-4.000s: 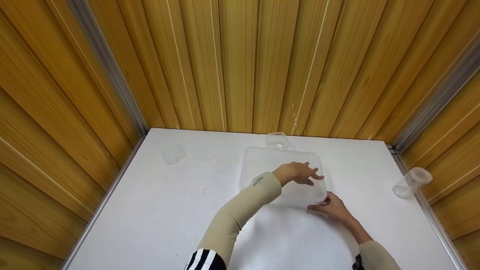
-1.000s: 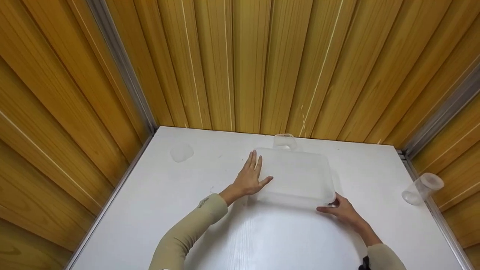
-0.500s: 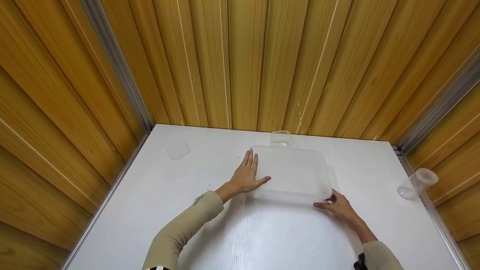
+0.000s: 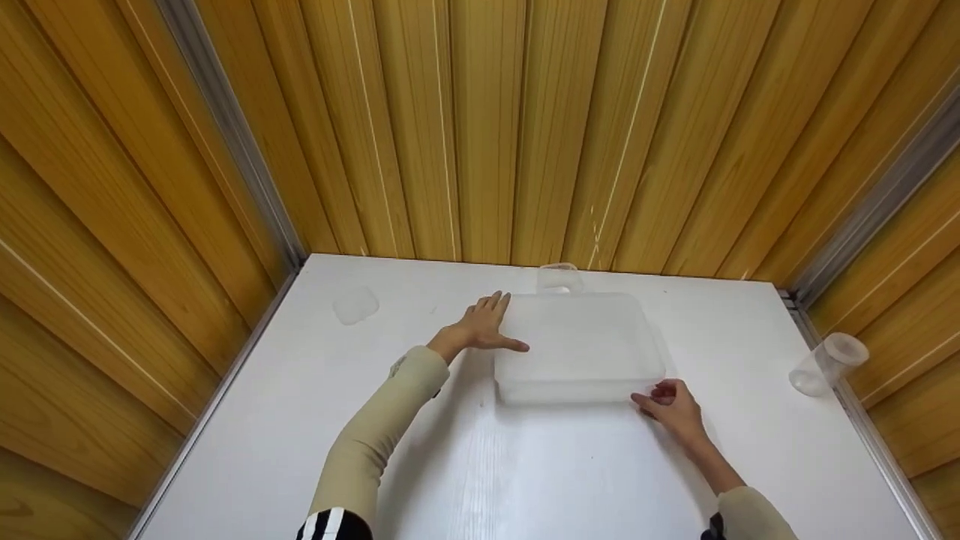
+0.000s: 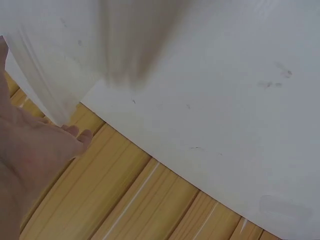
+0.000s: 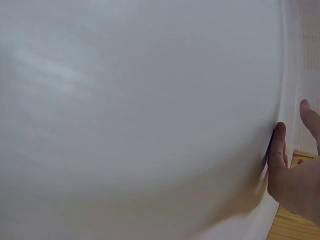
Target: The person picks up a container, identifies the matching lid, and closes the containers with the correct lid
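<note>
A rectangular, translucent plastic storage box (image 4: 577, 337) with a milky top lies on the white table (image 4: 420, 480), back of centre. My left hand (image 4: 484, 322) rests along its left edge, fingers straight and thumb spread over the top. In the left wrist view, that hand (image 5: 42, 145) lies beside the box's clear wall (image 5: 37, 75). My right hand (image 4: 675, 409) holds the front right corner, thumb on the front wall and fingers bent at the side. From the right wrist, the right hand (image 6: 295, 175) shows at the box's rim; part of the fingers is hidden.
Behind the box stands a small clear container (image 4: 559, 278). A small translucent lid-like piece (image 4: 355, 305) lies at the back left. Near the right edge is a clear cylindrical jar (image 4: 829, 365). Wood-patterned walls (image 4: 487, 135) enclose the table's back and sides.
My left hand has gone from above the box's middle to its left edge. The box has turned slightly and its front wall shows more. My right hand stays at the front right corner.
</note>
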Available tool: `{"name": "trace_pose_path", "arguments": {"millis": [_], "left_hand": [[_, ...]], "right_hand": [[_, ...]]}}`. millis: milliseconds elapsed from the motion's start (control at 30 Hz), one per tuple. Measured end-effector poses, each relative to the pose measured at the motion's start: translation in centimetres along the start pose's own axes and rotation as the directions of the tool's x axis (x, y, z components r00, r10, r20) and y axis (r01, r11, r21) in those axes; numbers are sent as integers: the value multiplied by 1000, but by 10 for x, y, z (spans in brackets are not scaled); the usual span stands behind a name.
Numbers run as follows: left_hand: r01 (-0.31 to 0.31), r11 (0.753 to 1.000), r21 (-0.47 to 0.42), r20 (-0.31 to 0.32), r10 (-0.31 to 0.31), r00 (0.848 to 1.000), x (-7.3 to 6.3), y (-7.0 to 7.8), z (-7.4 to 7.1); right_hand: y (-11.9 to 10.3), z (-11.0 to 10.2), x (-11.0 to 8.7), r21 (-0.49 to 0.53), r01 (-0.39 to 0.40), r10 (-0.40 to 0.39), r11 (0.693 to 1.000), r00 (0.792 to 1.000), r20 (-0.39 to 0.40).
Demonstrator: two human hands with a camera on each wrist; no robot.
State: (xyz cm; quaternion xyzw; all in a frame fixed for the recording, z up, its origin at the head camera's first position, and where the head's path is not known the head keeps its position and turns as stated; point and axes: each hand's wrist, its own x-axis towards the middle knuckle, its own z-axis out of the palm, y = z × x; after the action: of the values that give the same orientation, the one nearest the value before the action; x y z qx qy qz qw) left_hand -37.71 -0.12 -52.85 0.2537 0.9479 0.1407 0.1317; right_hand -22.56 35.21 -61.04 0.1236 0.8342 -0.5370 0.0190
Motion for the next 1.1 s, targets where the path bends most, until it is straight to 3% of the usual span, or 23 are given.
{"name": "trace_pose_path", "arguments": {"millis": [167, 333, 500, 600, 667, 767, 900, 1000, 1100], "left_hand": [[1, 999, 51, -22, 0, 1000, -8, 3, 3], [6, 995, 97, -52, 0, 999, -25, 4, 6], [-30, 983, 180, -65, 43, 997, -47, 11, 0], [-36, 975, 220, -107, 61, 992, -62, 10, -2], [-44, 970, 240, -151, 82, 985, -62, 12, 0], [-52, 973, 226, -226, 105, 968, -65, 9, -1], [-59, 986, 156, -270, 100, 958, -64, 8, -3], [-64, 987, 147, -241, 98, 965, -65, 11, -5], [-66, 979, 193, -208, 107, 972, -70, 15, -4]], "right_hand": [[-4, 9, -1, 173, -30, 30, 984, 1000, 1], [-12, 21, -2, 149, 24, -21, 989, 1000, -22], [-20, 32, -11, 126, 54, -56, 991, 998, 16], [-24, 46, -17, 76, 83, -86, 994, 995, 47], [-24, 48, -21, 60, 104, -109, 993, 992, 69], [-23, 57, -26, 68, 131, -139, 989, 980, 141], [-23, 67, -32, 60, 169, -179, 984, 948, 265], [-23, 73, -33, 53, 207, -214, 977, 928, 304], [-22, 80, -32, 75, 254, -265, 964, 915, 304]]}}
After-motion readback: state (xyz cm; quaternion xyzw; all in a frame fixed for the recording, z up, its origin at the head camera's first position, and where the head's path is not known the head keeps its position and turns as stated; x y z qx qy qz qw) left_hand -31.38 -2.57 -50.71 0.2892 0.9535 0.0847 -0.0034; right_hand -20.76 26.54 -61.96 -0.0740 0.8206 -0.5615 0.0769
